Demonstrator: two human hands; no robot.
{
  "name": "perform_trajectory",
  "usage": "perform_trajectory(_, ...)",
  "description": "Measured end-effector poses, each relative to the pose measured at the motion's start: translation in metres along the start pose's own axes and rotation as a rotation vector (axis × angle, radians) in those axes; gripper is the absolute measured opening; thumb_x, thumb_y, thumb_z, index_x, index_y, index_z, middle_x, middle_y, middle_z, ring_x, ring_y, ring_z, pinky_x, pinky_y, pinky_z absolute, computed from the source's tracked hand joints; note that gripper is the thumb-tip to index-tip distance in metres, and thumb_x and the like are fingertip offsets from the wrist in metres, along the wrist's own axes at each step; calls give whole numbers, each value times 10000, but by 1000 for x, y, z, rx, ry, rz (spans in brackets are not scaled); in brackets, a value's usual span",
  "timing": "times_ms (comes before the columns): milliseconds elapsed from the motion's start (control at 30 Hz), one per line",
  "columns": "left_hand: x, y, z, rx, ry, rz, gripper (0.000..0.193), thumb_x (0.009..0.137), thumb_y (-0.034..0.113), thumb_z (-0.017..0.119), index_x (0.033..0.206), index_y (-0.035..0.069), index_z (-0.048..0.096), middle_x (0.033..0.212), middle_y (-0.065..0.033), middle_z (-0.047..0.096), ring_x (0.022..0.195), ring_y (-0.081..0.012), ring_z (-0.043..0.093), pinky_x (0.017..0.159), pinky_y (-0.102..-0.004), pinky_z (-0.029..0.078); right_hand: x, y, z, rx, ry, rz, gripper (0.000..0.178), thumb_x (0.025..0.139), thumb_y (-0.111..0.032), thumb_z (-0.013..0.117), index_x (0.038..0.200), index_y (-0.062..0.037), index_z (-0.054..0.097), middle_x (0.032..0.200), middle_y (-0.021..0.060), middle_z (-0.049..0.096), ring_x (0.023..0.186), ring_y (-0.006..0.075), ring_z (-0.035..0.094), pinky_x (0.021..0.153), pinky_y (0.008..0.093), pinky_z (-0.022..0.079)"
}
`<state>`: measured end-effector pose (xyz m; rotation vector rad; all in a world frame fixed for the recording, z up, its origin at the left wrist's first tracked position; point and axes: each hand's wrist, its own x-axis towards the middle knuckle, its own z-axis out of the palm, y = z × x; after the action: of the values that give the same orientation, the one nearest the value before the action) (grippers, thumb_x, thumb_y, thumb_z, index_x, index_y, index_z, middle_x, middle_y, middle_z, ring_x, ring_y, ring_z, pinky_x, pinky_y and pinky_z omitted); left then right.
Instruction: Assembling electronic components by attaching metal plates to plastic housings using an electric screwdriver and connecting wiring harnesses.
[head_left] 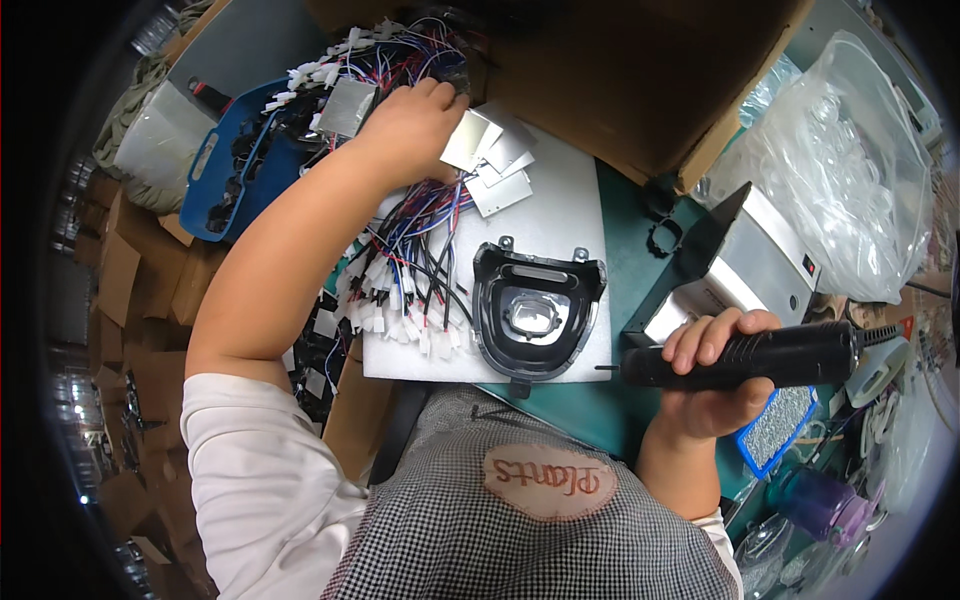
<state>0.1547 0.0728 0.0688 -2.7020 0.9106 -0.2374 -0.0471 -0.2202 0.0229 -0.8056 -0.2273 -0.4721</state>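
Observation:
My right hand (715, 365) is wrapped around a black electric screwdriver (790, 356), its thin bit pointing left. That bit ends beside a black plastic housing (530, 325) with a clear window, which lies on a white foam sheet (585, 225). Up to the left, my left hand (415, 130) curls its fingers into a bundle of wires (425, 215) with white connectors. Several flat silver metal plates (500, 190) fan out against that hand's right side. What its fingertips grip is hidden.
A blue basket (205, 185) of black parts stands at the left. Behind the foam rises a cardboard box (600, 75). To the right are a silver-and-black metal device (740, 270), a clear plastic bag (830, 180), a blue tray of small screws (775, 430) and a purple bottle (825, 505).

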Motion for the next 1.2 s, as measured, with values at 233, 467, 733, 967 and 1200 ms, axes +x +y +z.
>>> perform_trajectory(233, -17, -5, -33, 77, 166, -53, 769, 546, 326, 848, 1201, 40, 566, 1060, -94, 568, 1035, -276, 534, 864, -370, 463, 1, 1, 0, -19, -17, -22, 602, 786, -462, 726, 1081, -34, 422, 740, 88, 518, 566, 197, 563, 566, 333, 523)
perform_trajectory(467, -67, -19, -121, 158, 833, -237, 740, 557, 402, 852, 1124, -1, 600, 984, -140, 594, 942, -302, 558, 860, -378, 439, -2, -4, 0, -82, -30, -94, 608, 814, -523, 664, 1088, -42, 412, 731, 68, 490, 544, 169, 534, 540, 316, 496)
perform_trajectory(733, -127, -76, -103, -799, 758, -86, 783, 769, 563, 651, 1280, -16, 519, 1240, -140, 570, 1117, -218, 545, 949, -331, 401, -3, -30, 6, -72, -138, -195, 628, 822, -531, 651, 1118, -31, 412, 749, 82, 511, 564, 191, 542, 555, 347, 503)
perform_trajectory(967, -130, -31, -30, -1240, 309, -113, 866, 744, 646, 605, 1210, -82, 549, 1089, -120, 577, 983, -203, 545, 871, -312, 396, -3, -74, -10, -207, -212, -468, 688, 838, -566, 607, 1205, -19, 408, 789, 105, 519, 593, 214, 540, 580, 371, 494)
perform_trajectory(1200, -108, 39, -16, -1349, 142, 30, 1119, 518, 807, 675, 1197, -76, 562, 1088, -114, 553, 989, -189, 525, 894, -303, 379, -7, -70, -19, -385, -181, -510, 738, 795, -609, 633, 1192, -34, 392, 771, 110, 527, 574, 219, 556, 558, 363, 501)
